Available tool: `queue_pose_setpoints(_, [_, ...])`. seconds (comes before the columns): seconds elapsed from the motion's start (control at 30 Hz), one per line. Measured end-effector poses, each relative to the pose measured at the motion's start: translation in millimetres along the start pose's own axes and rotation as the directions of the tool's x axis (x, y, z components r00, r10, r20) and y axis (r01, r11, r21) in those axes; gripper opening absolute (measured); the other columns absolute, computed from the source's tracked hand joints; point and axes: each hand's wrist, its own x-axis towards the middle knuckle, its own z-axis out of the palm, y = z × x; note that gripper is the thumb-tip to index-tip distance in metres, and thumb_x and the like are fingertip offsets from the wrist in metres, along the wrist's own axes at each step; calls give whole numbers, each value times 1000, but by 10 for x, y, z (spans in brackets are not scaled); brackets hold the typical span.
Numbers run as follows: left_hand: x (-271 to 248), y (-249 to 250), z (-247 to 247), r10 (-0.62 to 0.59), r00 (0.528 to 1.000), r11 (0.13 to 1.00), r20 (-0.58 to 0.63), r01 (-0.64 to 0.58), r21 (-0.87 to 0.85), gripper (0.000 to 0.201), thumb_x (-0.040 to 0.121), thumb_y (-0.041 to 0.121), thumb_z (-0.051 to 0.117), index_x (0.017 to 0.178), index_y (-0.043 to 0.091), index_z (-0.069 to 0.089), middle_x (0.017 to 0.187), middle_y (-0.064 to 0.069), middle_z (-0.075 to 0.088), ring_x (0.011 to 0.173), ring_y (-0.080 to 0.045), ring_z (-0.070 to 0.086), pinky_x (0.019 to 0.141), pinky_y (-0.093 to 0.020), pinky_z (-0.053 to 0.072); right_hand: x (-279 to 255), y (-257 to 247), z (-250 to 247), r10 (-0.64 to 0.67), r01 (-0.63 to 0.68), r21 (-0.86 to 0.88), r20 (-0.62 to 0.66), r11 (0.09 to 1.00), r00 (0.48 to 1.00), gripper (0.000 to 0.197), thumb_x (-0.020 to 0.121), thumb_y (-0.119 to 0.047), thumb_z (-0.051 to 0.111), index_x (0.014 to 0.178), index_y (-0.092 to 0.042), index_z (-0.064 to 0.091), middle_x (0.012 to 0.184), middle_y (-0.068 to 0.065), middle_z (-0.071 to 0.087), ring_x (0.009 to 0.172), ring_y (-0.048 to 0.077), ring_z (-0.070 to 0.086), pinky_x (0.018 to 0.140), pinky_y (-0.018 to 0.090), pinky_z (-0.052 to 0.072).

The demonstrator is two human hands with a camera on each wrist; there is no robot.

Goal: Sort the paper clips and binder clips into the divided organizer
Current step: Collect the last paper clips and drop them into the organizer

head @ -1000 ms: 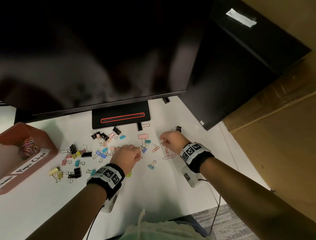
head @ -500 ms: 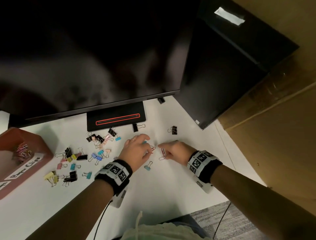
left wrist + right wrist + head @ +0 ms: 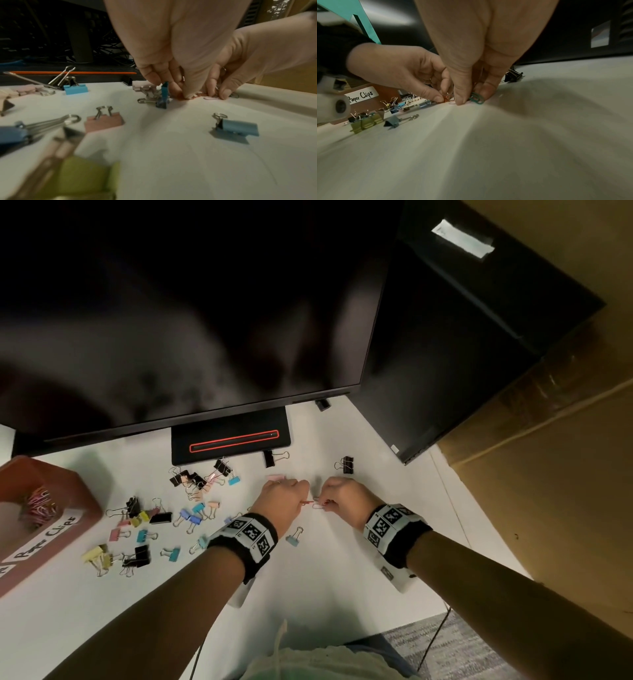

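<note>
Pinching down side by side, the left hand [image 3: 282, 501] and right hand [image 3: 344, 498] meet fingertip to fingertip on the white table [image 3: 325, 587]. Toward the person from both hands the table lies bare up to its near edge; beyond the knuckles, the monitor [image 3: 191, 313] and its base [image 3: 231, 440] wall the space off, with a black box [image 3: 455, 364] standing past the right hand and only two black binder clips [image 3: 344, 464] between. Left of the left hand, coloured binder clips [image 3: 150, 525] crowd the table as far as the organizer [image 3: 68, 508].

The left hand has thumb and forefinger curled onto a red paper clip [image 3: 445, 97] that lies at its fingertips. The right hand pinches a teal paper clip [image 3: 476, 99] against the table, with a pale pink clip [image 3: 211, 98] flat under its thumb. The organizer is a reddish-brown box; its compartment labelled "Paper Clips" holds a tangle of pink and coloured paper clips [image 3: 39, 505].

Half a second ago the left hand lay flatter, fingers spread over the clips, and the right hand sat lower with a red clip showing between them; now both have curled tight and drawn together.
</note>
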Motion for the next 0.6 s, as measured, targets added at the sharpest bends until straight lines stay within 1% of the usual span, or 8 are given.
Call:
queue_pose_setpoints(0.07, [23, 1, -8, -39, 997, 999, 61, 37, 36, 18, 86, 7, 48, 102, 9, 56, 94, -9, 63, 90, -29, 57, 89, -41, 42, 12, -3, -4, -3, 3, -12, -22, 1000, 1000, 15, 85, -7, 62, 98, -5, 69, 105, 9, 65, 100, 23, 58, 91, 26, 45])
queue_pose_setpoints(0.13, [58, -2, -13, -92, 986, 988, 139, 72, 138, 22, 90, 11, 44, 109, 12, 54, 105, -6, 60, 100, -25, 55, 94, -37, 39, 33, -16, -16, 16, -17, -24, -15, 1000, 1000, 14, 85, -8, 62, 98, -8, 68, 103, 9, 65, 98, 23, 59, 92, 32, 46])
queue_pose_setpoints(0.2, [69, 31, 2, -123, 979, 974, 162, 88, 207, 23, 90, 11, 43, 110, 12, 54, 107, -5, 58, 102, -25, 54, 93, -35, 39, 59, -49, -45, 42, -41, -55, 14, 998, 999, 17, 86, -9, 61, 103, -8, 64, 103, 11, 65, 96, 26, 59, 90, 35, 47])
queue_pose_setpoints(0.27, [55, 59, 34, -145, 976, 966, 160, 105, 235, 23, 89, 10, 44, 110, 13, 53, 108, -5, 57, 101, -25, 54, 91, -35, 36, 90, -79, -70, 81, -79, -70, 37, 994, 996, 22, 86, -8, 59, 108, -7, 60, 105, 13, 64, 97, 28, 59, 87, 35, 47])
queue_pose_setpoints(0.33, [20, 80, 57, -146, 979, 966, 142, 111, 233, 23, 87, 11, 48, 109, 14, 54, 107, -5, 57, 101, -25, 55, 91, -35, 34, 120, -101, -79, 99, -90, -122, 68, 988, 993, 19, 87, -9, 58, 105, -6, 61, 104, 14, 65, 97, 29, 59, 86, 36, 47])
queue_pose_setpoints(0.4, [-16, 111, 53, -137, 985, 975, 100, 117, 188, 23, 87, 10, 48, 109, 13, 55, 105, -5, 58, 100, -26, 55, 92, -34, 33, 134, -116, -79, 110, -90, -185, 98, 979, 989, 15, 88, -12, 56, 99, -7, 65, 101, 15, 66, 95, 31, 61, 83, 36, 48])
queue_pose_setpoints(0.47, [-77, 152, 25, -126, 991, 987, 39, 121, 102, 24, 88, 8, 43, 107, 11, 57, 103, -7, 60, 98, -27, 56, 92, -34, 33, 135, -125, -76, 115, -89, -209, 116, 974, 987, 16, 90, -15, 55, 98, -7, 67, 101, 16, 65, 94, 32, 61, 82, 35, 48])
queue_pose_setpoints(0.6, [-314, 167, -42, -91, 991, 990, -101, 79, -114, 17, 86, 7, 48, 94, 11, 62, 89, -7, 62, 84, -29, 59, 82, -35, 39, 126, -139, -38, 112, -83, -218, 126, 972, 986, 19, 91, -12, 53, 102, -6, 66, 108, 16, 59, 100, 31, 58, 85, 32, 44])
